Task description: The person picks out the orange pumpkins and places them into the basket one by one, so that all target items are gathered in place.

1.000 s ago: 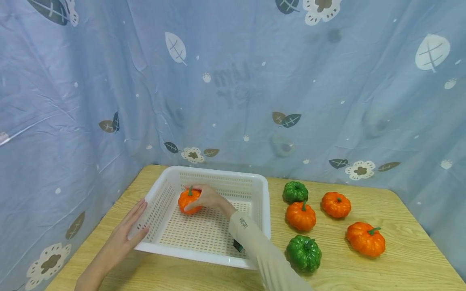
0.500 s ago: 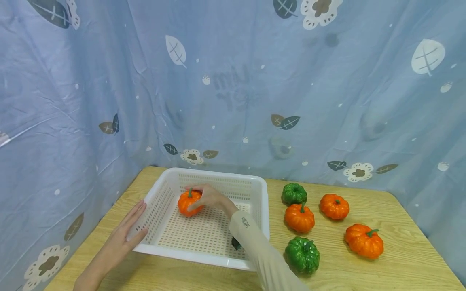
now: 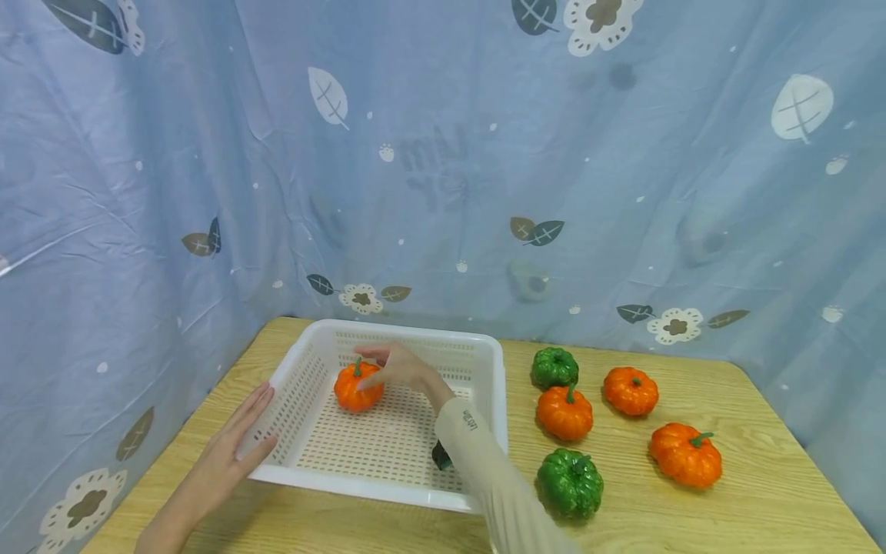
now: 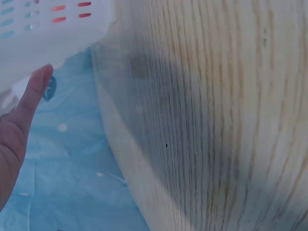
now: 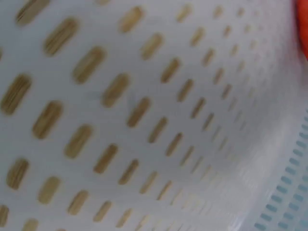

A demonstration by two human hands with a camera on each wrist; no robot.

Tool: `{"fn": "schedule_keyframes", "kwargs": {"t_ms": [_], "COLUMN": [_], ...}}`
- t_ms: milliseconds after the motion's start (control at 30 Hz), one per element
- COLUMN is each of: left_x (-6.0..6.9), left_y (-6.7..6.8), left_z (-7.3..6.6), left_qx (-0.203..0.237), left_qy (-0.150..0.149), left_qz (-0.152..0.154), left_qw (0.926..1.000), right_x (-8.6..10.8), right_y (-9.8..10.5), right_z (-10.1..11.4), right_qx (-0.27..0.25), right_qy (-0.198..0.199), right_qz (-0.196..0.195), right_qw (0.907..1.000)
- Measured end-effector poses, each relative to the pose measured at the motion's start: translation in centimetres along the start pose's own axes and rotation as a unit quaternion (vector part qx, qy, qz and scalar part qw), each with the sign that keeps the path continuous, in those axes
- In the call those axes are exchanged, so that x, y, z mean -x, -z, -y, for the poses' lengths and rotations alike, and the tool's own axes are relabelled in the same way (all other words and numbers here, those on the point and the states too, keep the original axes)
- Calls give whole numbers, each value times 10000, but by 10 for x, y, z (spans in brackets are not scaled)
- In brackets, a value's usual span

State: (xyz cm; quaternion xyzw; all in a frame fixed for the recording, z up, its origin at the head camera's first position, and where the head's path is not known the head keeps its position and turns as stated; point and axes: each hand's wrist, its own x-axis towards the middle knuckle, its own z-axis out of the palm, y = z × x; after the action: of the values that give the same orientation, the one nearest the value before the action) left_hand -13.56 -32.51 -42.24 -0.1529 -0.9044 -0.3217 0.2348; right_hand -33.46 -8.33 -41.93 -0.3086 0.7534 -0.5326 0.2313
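In the head view, an orange pumpkin [image 3: 358, 387] with a green stem sits at the back left inside a white perforated basket [image 3: 360, 487]. The right hand [image 3: 398, 368] is over the pumpkin's right side, fingers apart and lifted a little off it, not curled round it. The left hand [image 3: 224, 462] lies with straight fingers against the basket's left side, thumb at the front left corner. The left wrist view has that hand [image 4: 19, 125] touching the basket wall [image 4: 53, 53]. An orange edge [image 5: 303, 24] shows in the right wrist view.
Right of the basket on the wooden table [image 3: 761, 492] are orange pumpkins [image 3: 564, 413] and green ones [image 3: 571, 483]. A dark object [image 3: 441, 455], partly hidden by the right sleeve, is inside the basket. A blue patterned curtain [image 3: 443, 154] hangs behind.
The right hand has loosened from the orange pumpkin and risen slightly, its fingers wider apart. The pumpkin stays in the basket. The left hand keeps its place on the basket.
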Motion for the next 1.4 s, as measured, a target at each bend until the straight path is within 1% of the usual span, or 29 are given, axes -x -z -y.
{"fn": "schedule_keyframes", "kwargs": {"t_ms": [167,300,367,533,600,767,867,967,1067,1167,1300,1400], "left_x": [2,3,3,1,0,-1,-1,-1,0,0,-1,-1], "left_y": [-1,-1,-1,1,1,0,0,0,2,3,3,3], "left_z": [0,-1,-1,-1,-1,0,1,1,1,1,1,0], "left_qx": [-10,-27,-11,8,-1,52,88,110,120,157,202,218], "left_qy": [5,8,64,167,193,298,292,275,321,376,404,403], "left_qz": [-7,-4,29,73,103,229,273,297,325,365,382,388], "left_qw": [10000,10000,10000,9998,9998,9993,9992,9991,9989,9985,9982,9982], "right_x": [7,11,11,12,13,21,26,33,40,52,74,93], "right_y": [9,17,21,33,38,53,63,72,82,89,98,104], "right_z": [4,11,16,34,39,48,55,65,76,87,97,98], "right_qx": [-182,-195,-240,-290,-378,-699,-731,-643,-489,-330,-369,-435], "right_qy": [10,162,213,179,277,692,889,966,983,1094,1306,1350], "right_qz": [-40,4,15,-63,-72,-53,-14,112,295,434,530,489], "right_qw": [9998,9997,9995,9994,9989,9951,9934,9932,9935,9925,9893,9887]}}
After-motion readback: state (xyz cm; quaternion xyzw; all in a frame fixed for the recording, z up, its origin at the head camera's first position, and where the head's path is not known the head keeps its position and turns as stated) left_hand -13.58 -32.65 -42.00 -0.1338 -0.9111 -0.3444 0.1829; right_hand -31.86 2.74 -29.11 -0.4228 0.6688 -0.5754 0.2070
